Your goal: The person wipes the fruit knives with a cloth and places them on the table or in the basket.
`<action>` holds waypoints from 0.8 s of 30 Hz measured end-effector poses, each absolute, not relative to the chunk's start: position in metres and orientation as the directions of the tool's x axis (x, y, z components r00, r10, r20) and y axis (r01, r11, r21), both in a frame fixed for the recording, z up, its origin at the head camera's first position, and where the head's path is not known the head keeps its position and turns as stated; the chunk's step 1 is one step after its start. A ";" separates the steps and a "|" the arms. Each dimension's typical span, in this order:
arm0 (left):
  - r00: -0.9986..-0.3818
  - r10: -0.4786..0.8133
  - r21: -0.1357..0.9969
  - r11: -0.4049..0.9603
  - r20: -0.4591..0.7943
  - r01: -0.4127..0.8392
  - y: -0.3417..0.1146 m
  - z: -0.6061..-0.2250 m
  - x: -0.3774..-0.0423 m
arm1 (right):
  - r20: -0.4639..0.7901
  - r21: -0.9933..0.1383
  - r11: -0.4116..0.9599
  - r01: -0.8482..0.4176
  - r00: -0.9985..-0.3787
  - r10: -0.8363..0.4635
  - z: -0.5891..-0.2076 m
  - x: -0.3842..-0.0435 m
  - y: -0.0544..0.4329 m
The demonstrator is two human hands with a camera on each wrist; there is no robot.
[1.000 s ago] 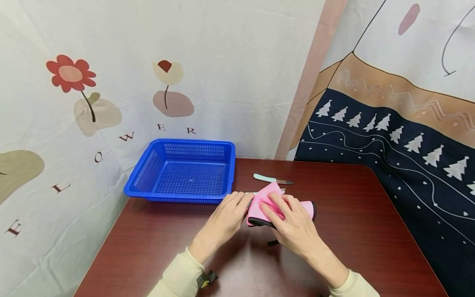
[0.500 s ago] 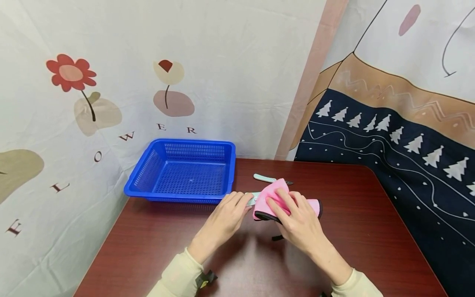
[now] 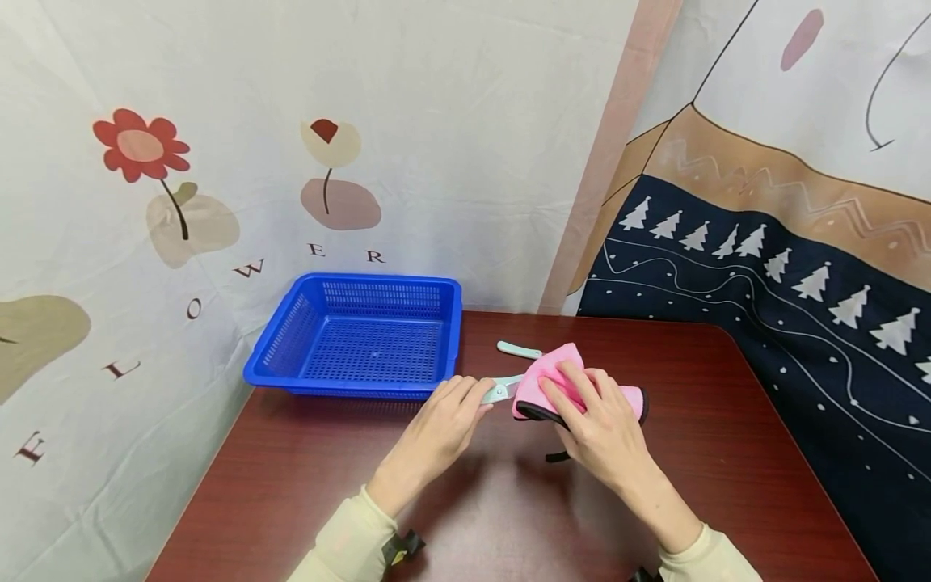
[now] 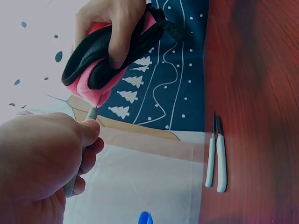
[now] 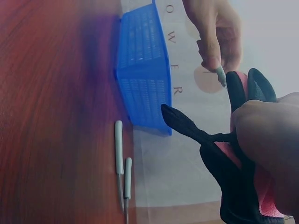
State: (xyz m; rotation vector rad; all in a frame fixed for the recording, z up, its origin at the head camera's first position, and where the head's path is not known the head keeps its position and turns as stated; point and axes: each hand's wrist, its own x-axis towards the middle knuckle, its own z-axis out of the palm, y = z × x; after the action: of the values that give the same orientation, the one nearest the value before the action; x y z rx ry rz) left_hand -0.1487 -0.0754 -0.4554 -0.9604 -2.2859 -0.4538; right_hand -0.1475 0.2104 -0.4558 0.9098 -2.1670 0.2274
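My left hand [image 3: 444,420] grips a pale mint-handled tool [image 3: 499,392], with a small round dot near the end of its handle. A short grey stretch of blade shows; beyond it the pink cloth hides the tool's far end. My right hand [image 3: 600,420] pinches this folded pink cloth [image 3: 541,384], which has black edging and a black hanging loop [image 5: 182,122]. In the left wrist view, the cloth [image 4: 93,86] meets the tool just past my left thumb. Two mint-handled knives [image 4: 221,163] [image 4: 211,163] lie side by side on the table.
A blue perforated plastic basket [image 3: 454,356] stands at the back left of the dark red wooden table [image 3: 691,420]. Behind the table hang a pale printed cloth [image 3: 465,162] and a navy one with white trees [image 3: 727,299].
My right hand has moved rightward with the cloth, sliding away from my left hand. More of the tool's handle now shows. My left hand has stayed nearly still.
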 end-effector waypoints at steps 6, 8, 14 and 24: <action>-0.547 0.520 0.079 0.673 0.656 0.735 -0.077 -0.456 -0.148 | 0.712 0.111 0.744 -0.659 -0.469 -0.522 -0.455 -0.151 0.217; -0.549 0.520 0.082 0.673 0.654 0.735 -0.077 -0.456 -0.148 | 0.712 0.101 0.750 -0.654 -0.479 -0.514 -0.454 -0.152 0.219; -0.555 0.531 0.083 0.671 0.641 0.737 -0.079 -0.457 -0.147 | 0.712 0.066 0.767 -0.638 -0.508 -0.484 -0.455 -0.156 0.228; -0.575 0.519 0.163 0.637 0.632 0.754 -0.083 -0.458 -0.148 | 0.742 0.020 0.795 -0.607 -0.523 -0.418 -0.456 -0.164 0.246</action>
State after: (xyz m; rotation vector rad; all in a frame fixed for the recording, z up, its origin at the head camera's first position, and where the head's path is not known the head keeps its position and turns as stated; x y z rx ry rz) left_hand -0.1477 -0.0833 -0.4584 -0.9929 -2.3155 -0.5715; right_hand -0.1639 0.2458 -0.4565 0.7545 -2.1985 0.3086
